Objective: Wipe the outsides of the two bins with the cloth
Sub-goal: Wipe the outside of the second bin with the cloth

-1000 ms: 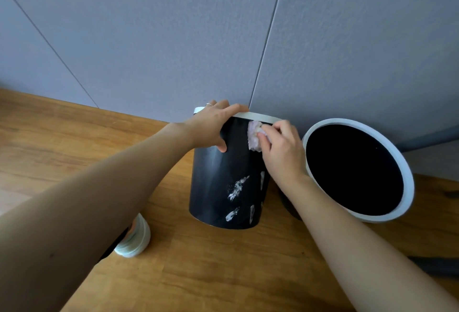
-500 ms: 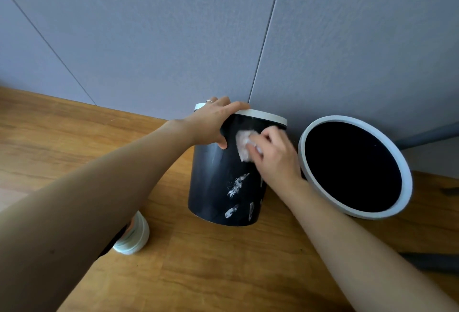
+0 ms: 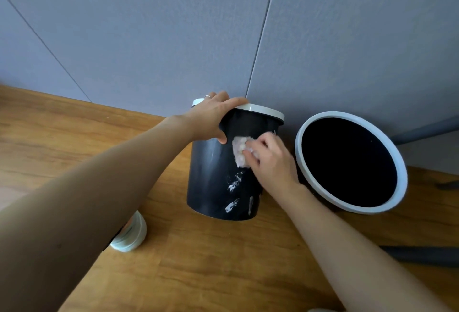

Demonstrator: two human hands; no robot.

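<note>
Gripping bin (image 3: 213, 175) rim, left hand (image 3: 211, 117); right hand (image 3: 270, 160) pinching cloth (image 3: 239, 151) against bin side.

A: Place type? Indoor room, looks like home or office, can't tell which.

B: Evidence?

A: Wood-grain floor (image 3: 223, 274), grey textured wall panels (image 3: 173, 38) with thin seams. Two small black waste bins with white rims standing against the wall, left bin (image 3: 213, 187), right bin (image 3: 352, 162).

B: Furniture?

A: Dark grey bars (image 3: 422, 257) at right edge, unclear what.
</note>
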